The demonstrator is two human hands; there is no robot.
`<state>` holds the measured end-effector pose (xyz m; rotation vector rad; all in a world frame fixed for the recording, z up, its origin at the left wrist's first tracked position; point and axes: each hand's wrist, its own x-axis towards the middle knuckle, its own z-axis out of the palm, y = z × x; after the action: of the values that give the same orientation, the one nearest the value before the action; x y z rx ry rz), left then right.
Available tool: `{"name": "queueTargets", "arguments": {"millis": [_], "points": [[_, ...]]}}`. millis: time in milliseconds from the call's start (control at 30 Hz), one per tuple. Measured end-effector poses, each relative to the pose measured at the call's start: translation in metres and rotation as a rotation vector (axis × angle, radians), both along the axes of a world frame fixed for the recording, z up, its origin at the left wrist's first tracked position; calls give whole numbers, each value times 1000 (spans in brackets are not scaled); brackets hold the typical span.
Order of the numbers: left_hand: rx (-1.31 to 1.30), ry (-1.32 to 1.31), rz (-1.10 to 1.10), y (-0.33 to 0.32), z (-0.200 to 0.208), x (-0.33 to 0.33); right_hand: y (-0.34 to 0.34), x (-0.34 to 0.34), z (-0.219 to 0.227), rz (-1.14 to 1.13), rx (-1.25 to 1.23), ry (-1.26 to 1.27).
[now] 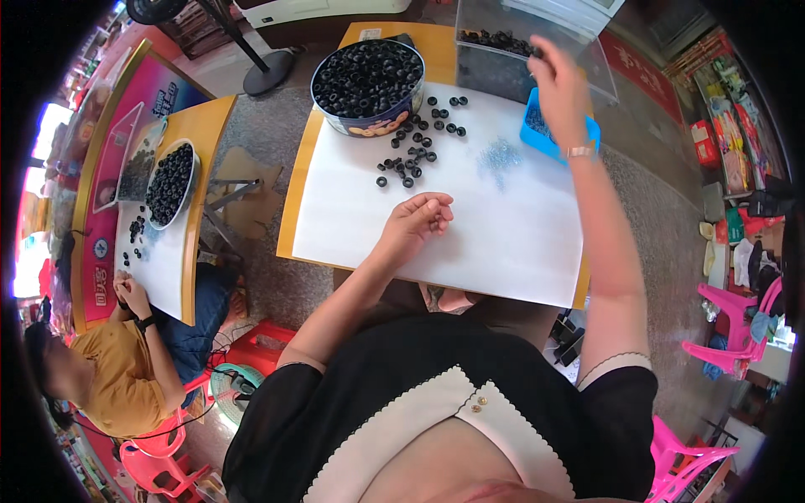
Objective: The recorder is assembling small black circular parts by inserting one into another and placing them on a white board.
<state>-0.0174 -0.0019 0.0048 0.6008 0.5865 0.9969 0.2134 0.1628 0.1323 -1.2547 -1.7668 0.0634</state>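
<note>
My right hand [560, 84] reaches over the clear plastic bin [490, 74] at the far right of the table, its fingertips pinched at a small black ring-shaped part [535, 52]. More black parts [495, 40] lie in that bin. Low over the white table sheet [352, 220], my left hand [419, 222] is closed with curled fingers; what they hold is hidden. Ahead of it, several loose black ring-shaped parts [407, 163] are scattered. To their right lies a patch of tiny silvery pieces [501, 155]. Under my right wrist stands a blue tray [541, 144] with small greyish pieces.
A round tub [369, 124] heaped with black parts stands at the far left of my table. At left, a person [126, 369] sits at another table [210, 138] with a white bowl [189, 189] of similar parts. A fan stand [268, 74] and pink chairs [729, 327] are around.
</note>
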Motion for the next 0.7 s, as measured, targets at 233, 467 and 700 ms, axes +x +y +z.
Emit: {"name": "queueTargets", "arguments": {"millis": [233, 467, 700], "points": [[-3, -18, -71, 5, 0, 6, 80, 39, -20, -191, -4, -425], [209, 363, 10, 13, 21, -17, -56, -13, -52, 93, 30, -225], [946, 1558, 584, 126, 79, -75, -173, -31, -108, 265, -396, 63]]}}
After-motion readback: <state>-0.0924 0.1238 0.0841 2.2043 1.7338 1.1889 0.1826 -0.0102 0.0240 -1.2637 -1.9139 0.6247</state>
